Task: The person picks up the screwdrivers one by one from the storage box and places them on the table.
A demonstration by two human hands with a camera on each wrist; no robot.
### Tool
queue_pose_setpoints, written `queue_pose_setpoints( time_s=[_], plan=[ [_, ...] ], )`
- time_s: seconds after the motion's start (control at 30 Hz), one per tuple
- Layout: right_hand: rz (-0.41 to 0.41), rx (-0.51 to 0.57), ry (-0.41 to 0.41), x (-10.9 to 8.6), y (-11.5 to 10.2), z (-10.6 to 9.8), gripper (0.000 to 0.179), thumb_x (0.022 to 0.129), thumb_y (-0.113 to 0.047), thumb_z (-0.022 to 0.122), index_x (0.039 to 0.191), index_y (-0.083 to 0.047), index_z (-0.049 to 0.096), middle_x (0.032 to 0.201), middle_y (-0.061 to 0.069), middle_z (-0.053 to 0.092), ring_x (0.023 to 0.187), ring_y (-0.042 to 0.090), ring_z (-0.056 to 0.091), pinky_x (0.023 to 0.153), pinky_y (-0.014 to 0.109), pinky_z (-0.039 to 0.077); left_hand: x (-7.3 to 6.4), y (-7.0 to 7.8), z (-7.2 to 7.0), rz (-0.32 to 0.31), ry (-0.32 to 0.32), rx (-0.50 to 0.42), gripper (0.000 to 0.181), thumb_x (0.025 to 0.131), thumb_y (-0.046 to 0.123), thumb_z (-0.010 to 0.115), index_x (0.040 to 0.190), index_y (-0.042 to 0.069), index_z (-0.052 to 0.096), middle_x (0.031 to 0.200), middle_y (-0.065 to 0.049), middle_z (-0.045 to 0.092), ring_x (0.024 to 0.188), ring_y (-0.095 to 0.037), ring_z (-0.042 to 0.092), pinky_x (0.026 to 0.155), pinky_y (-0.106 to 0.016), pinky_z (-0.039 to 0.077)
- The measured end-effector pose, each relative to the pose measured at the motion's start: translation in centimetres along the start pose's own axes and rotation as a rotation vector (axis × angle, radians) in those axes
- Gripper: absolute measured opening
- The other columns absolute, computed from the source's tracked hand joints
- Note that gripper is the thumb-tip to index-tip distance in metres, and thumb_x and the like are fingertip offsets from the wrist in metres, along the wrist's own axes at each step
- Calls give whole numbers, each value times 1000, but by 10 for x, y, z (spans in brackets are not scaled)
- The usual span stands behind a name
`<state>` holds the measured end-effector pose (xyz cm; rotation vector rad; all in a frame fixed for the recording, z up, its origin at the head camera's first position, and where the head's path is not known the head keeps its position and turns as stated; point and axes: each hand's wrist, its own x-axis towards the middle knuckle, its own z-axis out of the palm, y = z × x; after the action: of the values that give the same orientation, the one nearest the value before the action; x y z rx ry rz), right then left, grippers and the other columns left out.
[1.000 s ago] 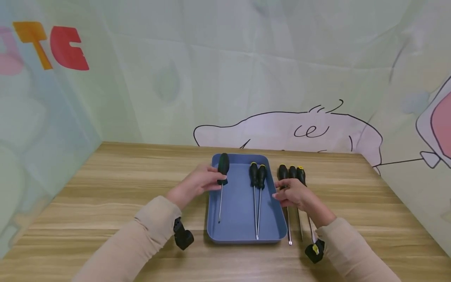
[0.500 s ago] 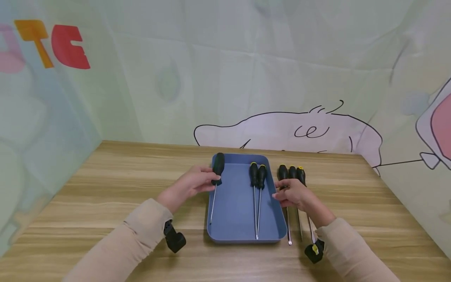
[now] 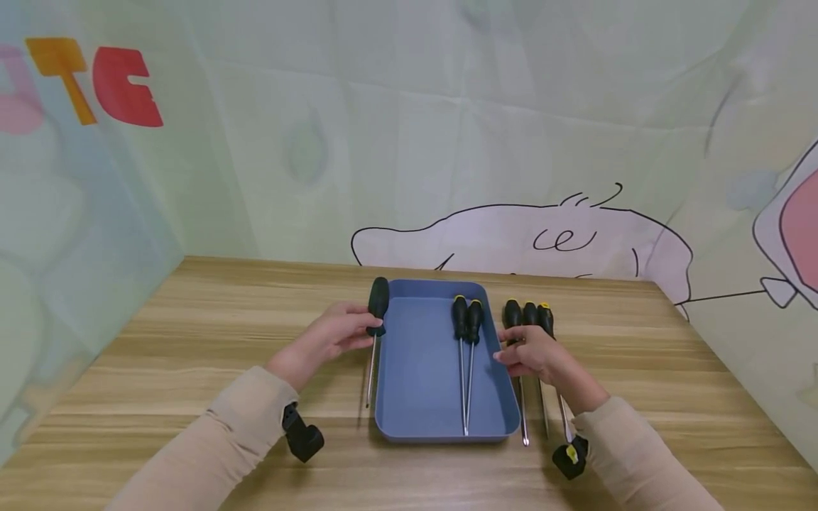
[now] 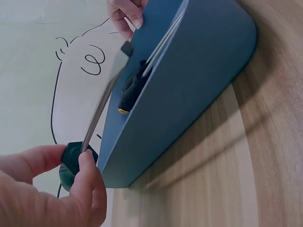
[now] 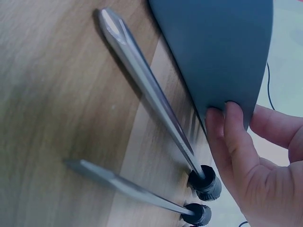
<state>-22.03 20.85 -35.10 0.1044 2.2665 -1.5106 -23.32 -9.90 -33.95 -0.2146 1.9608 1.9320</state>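
In the head view my left hand (image 3: 329, 337) pinches a screwdriver (image 3: 378, 301) by the lower part of its dark green handle. Its shaft points toward me, just outside the left wall of a blue tray (image 3: 418, 433). The left wrist view shows the flat blade tip (image 4: 127, 49) raised over the table, thumb and fingers around the collar. My right hand (image 3: 533, 350) grips the tray's right wall; in the right wrist view its fingertips (image 5: 232, 111) press the outer side. Inside the tray, at the right, lie two black-handled screwdrivers (image 3: 459, 317) with yellow ends.
Several more screwdrivers (image 3: 513, 312) lie side by side on the wooden table (image 3: 255, 305), right of the tray and partly under my right hand. A printed cloth wall (image 3: 409, 142) stands behind the table's back edge. Black wrist cameras (image 3: 303, 436) hang below both sleeves.
My left hand has carried the screwdriver leftward, from above the tray's left side to outside its left wall. My right hand and the tray have stayed in place.
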Motion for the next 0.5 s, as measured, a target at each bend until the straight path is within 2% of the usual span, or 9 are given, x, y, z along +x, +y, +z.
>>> queue_pose_setpoints(
  time_s=[0.2,0.5],
  plan=[
    [-3,12,-7,0,0,0,51,86,6,59,131,15,37,99,23,63,80,23,64,74,39,56,3,-5,-6,3,9,-22,53,89,-3,53,136,-14,31,121,-28,50,80,-12,57,67,-18,54],
    [7,23,3,1,1,-1,51,86,6,60,131,14,38,100,23,63,81,24,64,75,39,56,8,-13,-17,-10,89,-14,52,89,-4,53,135,-15,32,126,-33,46,74,-10,57,64,-18,54]
  ],
)
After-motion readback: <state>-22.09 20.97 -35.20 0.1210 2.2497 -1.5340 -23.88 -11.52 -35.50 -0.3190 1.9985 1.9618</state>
